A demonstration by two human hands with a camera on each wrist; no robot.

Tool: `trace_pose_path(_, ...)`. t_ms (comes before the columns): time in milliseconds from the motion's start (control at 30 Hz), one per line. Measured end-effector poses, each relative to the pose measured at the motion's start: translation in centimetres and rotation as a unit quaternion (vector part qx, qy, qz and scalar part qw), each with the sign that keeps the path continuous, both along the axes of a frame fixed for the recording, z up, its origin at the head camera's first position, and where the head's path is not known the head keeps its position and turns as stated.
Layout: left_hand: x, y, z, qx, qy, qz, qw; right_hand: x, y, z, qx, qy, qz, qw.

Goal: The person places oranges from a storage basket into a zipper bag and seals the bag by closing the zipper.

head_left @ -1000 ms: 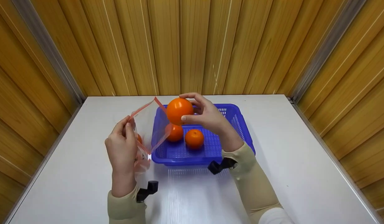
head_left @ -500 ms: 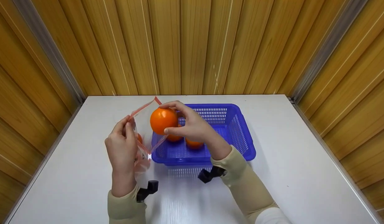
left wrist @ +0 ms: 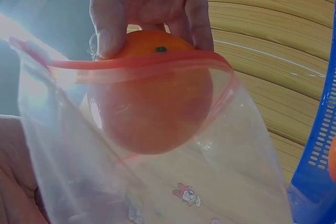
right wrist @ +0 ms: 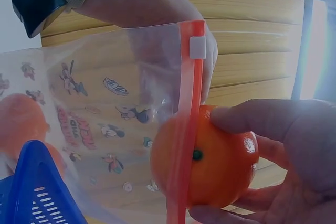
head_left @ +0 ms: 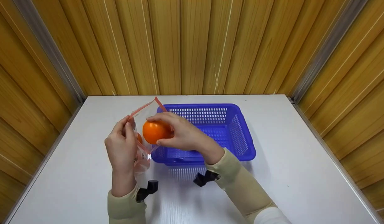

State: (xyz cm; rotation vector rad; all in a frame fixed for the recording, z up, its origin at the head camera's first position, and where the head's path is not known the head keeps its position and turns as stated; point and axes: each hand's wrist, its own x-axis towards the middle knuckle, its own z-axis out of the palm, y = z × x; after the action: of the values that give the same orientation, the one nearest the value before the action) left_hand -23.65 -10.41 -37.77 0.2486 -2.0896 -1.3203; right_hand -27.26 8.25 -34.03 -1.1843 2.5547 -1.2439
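Though outside earlier, orange (head_left: 155, 133) part-inside bag (right wrist: 113, 121)

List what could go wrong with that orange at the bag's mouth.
The orange, partway through the mouth, might snag on the red zip strip. The bag is pinched on one side by the left hand, so its mouth could fold. If the right hand lets go early, the orange could tumble outside.

White tabletop (head_left: 291, 155) stretches across the lower frame, and there, near centre, sits a blue perforated plastic basket (head_left: 240, 133)!
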Motion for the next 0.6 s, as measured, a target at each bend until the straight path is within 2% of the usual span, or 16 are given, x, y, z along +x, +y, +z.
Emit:
trace_pose_path(367,0.09,0.04,0.21,0.006,-0.004,-0.004,1.0,-0.03,-0.1,0.08,0.022,0.021,-0.021,0.999)
trace_pose_path(600,0.27,0.04,0.49,0.029,-0.028,-0.017,0.9991,-0.07,0.05,-0.22,0.018,0.014,-0.024,0.999)
